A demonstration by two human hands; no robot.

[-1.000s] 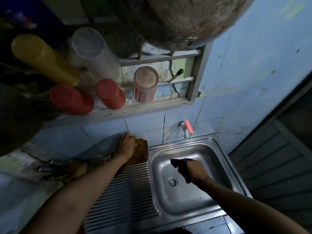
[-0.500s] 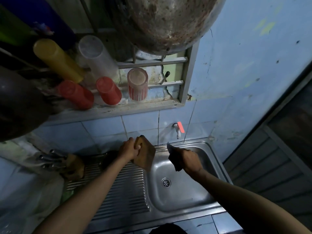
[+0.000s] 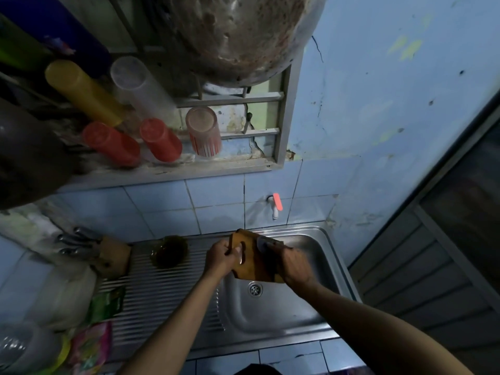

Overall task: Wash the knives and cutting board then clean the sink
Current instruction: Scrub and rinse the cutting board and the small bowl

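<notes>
While cutting board is held over sink, left hand grips handle slot; right hand presses scrubber at board's 1 o'clock. Scrubbing step judged underway; rinse needed, tap at 12 o'clock.

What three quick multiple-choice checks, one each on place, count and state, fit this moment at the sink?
1. Where is the brown wooden cutting board?
A. flat on the ribbed drainboard
B. held over the steel sink basin
C. on the window ledge

2. How many solid red plastic cups stand upside down on the ledge?
A. two
B. four
C. none

3. What is the left hand doing?
A. hanging idle
B. turning the tap
C. gripping the board

Answers: 1 B, the board is lifted above the basin; 2 A, a second red cup stands beside the first; 3 C, its thumb passes through the board's handle slot.
</notes>
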